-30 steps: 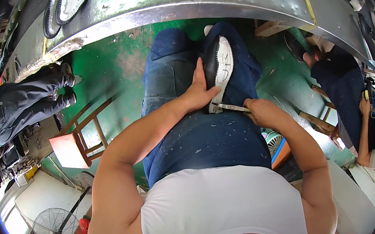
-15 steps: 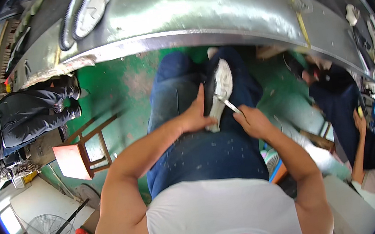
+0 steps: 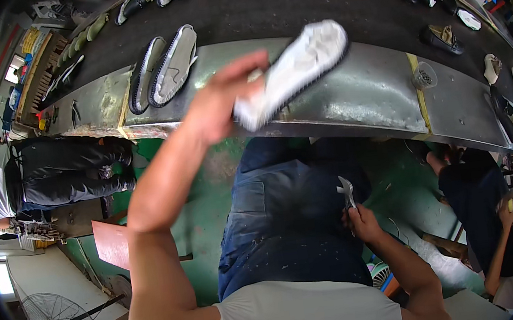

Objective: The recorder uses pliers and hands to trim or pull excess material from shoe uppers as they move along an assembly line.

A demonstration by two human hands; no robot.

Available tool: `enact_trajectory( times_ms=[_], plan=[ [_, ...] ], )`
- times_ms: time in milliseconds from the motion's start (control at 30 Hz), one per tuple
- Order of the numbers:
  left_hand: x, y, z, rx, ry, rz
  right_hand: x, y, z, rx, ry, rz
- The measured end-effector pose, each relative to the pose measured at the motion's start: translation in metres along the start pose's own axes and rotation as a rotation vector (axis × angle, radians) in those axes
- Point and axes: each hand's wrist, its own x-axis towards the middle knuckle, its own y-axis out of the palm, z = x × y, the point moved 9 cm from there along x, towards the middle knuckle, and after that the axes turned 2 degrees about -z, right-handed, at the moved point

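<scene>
Shifted since half a second ago, the right hand (image 3: 361, 221) grips a metal pincer-like tool (image 3: 347, 192) over the dark-blue trousers (image 3: 282, 220); farther out, the left hand (image 3: 221, 101) has carried the shoe (image 3: 305, 63) up to the metal bench (image 3: 381, 86), clasping its narrower end. Whitish and uneven, the shoe's underside shows, rimmed with dark, toothed edging.

L hand (image 3: 220, 104) is holding white-bottomed shoe (image 3: 308, 59) over metal bench (image 3: 380, 79). R hand (image 3: 363, 222) is gripping metal pincers (image 3: 347, 192) abv. dk. blue trousers (image 3: 294, 209).
</scene>
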Motion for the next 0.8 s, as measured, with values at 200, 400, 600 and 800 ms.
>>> enact_trajectory(
  times_ms=[200,400,600,800],
  plan=[
    [0.176,0.011,-0.069,1.622,0.637,-0.271,0.005,0.004,0.012,0.104,-0.028,0.027],
    [0.212,-0.017,-0.025,1.863,0.544,0.026,0.005,-0.002,0.014,0.106,-0.043,0.009],
    [0.163,-0.221,-0.108,1.971,-0.243,-0.552,0.014,-0.004,0.007,0.148,-0.013,0.06],
    [0.125,-0.229,-0.09,1.544,-0.013,-0.489,0.017,0.001,0.009,0.143,-0.01,0.06]
  ],
)
